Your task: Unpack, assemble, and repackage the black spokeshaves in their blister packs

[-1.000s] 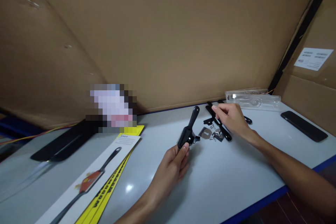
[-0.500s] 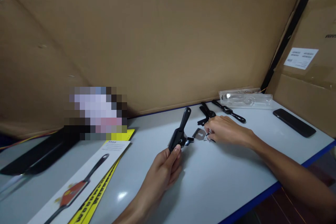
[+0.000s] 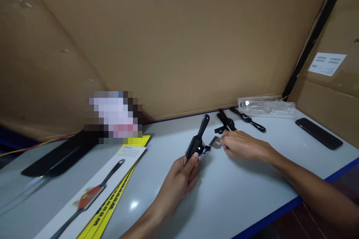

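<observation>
My left hand [image 3: 181, 177] is closed round the lower end of a black tool body with a long handle [image 3: 199, 137], holding it tilted above the white table [image 3: 230, 194]. My right hand [image 3: 241, 145] lies low on the table just right of it, fingers curled and pinched at a small flat metal plate [image 3: 215, 142]. What the fingertips grip is partly hidden. Behind the right hand lie two more black handle parts [image 3: 227, 122] [image 3: 248, 119].
A clear plastic blister pack [image 3: 266, 106] and a black phone [image 3: 319, 133] lie at the right rear. A printed packaging card [image 3: 92, 194] with yellow strips lies at front left, a black tray [image 3: 58, 155] behind it. Cardboard walls [image 3: 168, 44] enclose the table's back and right.
My right hand has come down from the black handle parts at the back to the small metal pieces beside the tool body. My left hand keeps its hold.
</observation>
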The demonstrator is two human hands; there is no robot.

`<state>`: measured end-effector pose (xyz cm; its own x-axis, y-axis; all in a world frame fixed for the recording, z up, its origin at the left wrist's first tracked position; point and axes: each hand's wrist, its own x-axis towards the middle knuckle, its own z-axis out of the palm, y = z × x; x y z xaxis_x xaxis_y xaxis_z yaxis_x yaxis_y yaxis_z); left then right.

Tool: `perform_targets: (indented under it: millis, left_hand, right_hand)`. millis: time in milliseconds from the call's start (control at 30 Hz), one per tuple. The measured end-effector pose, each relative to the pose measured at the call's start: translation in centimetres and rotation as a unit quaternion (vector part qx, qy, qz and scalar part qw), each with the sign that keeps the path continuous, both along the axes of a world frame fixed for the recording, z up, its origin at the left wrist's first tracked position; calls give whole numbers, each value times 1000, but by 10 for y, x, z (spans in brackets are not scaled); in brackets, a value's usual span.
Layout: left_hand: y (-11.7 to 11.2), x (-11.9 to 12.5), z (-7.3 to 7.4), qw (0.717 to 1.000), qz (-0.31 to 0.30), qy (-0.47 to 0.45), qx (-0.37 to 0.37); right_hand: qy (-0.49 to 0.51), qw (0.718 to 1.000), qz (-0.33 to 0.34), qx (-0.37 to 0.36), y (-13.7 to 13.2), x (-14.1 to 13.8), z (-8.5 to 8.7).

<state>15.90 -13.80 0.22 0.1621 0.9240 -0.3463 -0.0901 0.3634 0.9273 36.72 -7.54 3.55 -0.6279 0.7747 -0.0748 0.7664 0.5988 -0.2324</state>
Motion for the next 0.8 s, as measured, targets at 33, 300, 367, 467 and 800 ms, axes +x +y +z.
perform_targets:
  millis: [33, 300, 367, 467, 800]
  left_hand:
    - [0, 0, -1, 1000, 1, 0, 2]
    - [0, -2, -5, 1000, -13, -2, 7]
    - [2, -3, -9, 1000, -13, -7, 3]
    - [4, -4, -15, 1000, -12, -13, -6]
    - [3, -5, -9, 999, -24, -17, -20]
  right_hand:
    - [-13, 1000, 8, 12, 0, 0, 0]
    - [75, 997, 2, 6, 9, -1, -8]
    - [142, 990, -7, -15, 11, -2, -5]
    - [244, 966, -38, -79, 12, -6, 0]
    - [248, 954, -31, -167, 11, -10, -10]
